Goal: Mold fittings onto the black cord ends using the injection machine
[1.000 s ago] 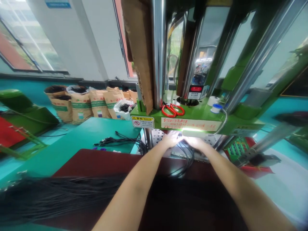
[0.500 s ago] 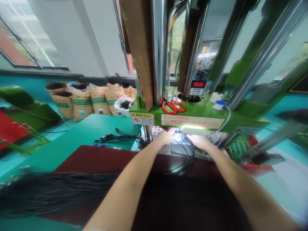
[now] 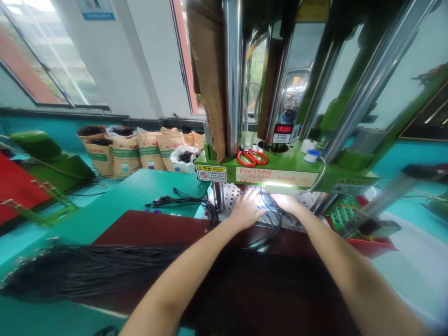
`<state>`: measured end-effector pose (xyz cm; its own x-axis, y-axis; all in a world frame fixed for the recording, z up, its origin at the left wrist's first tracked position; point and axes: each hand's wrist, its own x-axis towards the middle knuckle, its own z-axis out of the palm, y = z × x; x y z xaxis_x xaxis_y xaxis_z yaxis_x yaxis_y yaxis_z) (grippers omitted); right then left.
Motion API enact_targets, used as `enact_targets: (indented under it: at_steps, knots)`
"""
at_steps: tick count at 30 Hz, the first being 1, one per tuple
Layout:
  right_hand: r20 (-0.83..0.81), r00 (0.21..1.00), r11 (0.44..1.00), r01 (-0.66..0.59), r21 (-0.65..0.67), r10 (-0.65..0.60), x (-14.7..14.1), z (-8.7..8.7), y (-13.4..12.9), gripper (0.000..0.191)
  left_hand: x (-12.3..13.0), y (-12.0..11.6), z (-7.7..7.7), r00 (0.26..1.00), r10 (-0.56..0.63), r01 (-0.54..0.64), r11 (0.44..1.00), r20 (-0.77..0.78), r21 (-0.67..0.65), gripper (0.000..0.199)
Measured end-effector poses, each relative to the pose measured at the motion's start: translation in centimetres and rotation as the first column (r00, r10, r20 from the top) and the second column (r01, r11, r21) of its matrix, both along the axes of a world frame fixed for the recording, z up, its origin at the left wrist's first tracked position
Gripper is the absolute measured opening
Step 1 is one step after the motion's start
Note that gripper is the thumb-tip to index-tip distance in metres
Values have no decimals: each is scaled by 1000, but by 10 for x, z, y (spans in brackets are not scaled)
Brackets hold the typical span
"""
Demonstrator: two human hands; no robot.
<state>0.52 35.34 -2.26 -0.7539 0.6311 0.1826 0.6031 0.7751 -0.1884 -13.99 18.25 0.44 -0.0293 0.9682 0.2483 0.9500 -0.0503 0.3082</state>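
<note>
Left hand open and flat at the perforated steel plate, right hand open, fingers spread, black cables between and under them, beneath the green molding press, red scissors on its ledge above

A green press bed, red-handled scissors, black cables.

black cables | thin, looped | across perforated steel plate
</note>
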Motion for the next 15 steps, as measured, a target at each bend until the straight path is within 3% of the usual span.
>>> enact_targets:
  at_steps: [4,7,9,15]
  knots:
    - [-69,998,999,3,-50,-6,-4,-4,5,40,16,-79,6,984,-176,176,984,20,11,48]
    - [-107,994,997,9,-81,-18,-6,-2,4,40,29,-115,1,972,-220,218,975,78,34,49]
    - [-121,992,995,16,-100,-28,-7,1,2,39,37,-121,-5,966,-238,232,970,101,75,49]
    - [-184,977,987,84,-136,-109,-9,10,-4,36,46,-109,-22,961,-262,232,940,90,252,40]
